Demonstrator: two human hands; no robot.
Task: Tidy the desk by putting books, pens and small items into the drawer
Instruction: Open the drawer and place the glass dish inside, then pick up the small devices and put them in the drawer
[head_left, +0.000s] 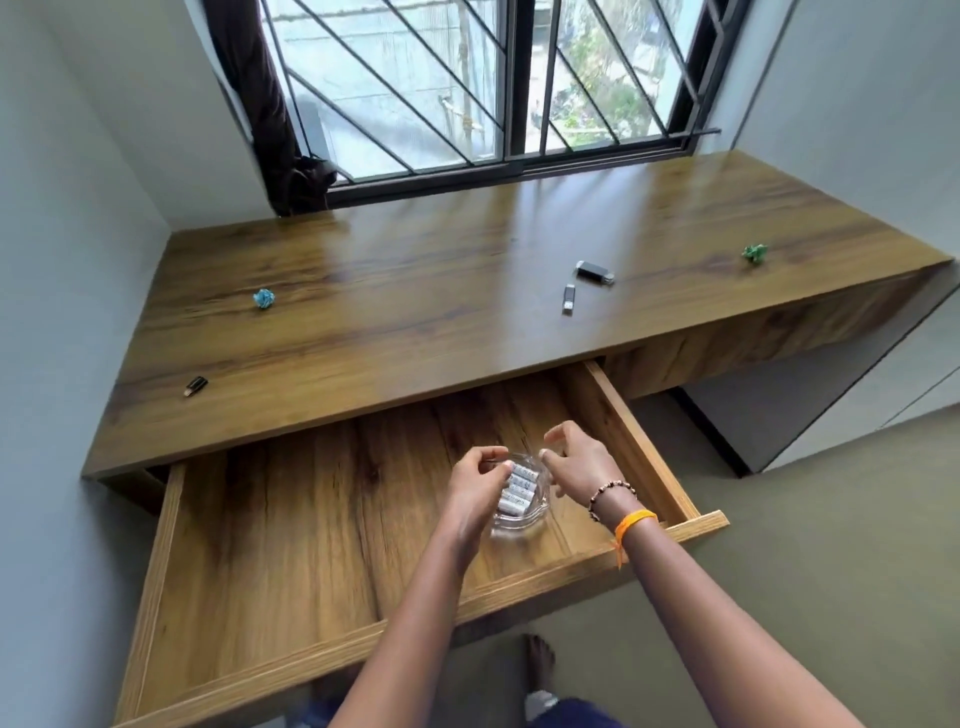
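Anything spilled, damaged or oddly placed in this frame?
Nothing spilled or damaged. Small items lie scattered on the desk: a blue ball, a green ball, three USB sticks. The batteries sit in their glass dish.

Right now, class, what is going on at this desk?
A person is tidying a wooden desk whose drawer is pulled open. Both hands, the left hand and the right hand, are at a clear glass dish of white batteries sitting inside the drawer. On the desktop lie two USB sticks, a small dark item, a blue crumpled ball and a green one.
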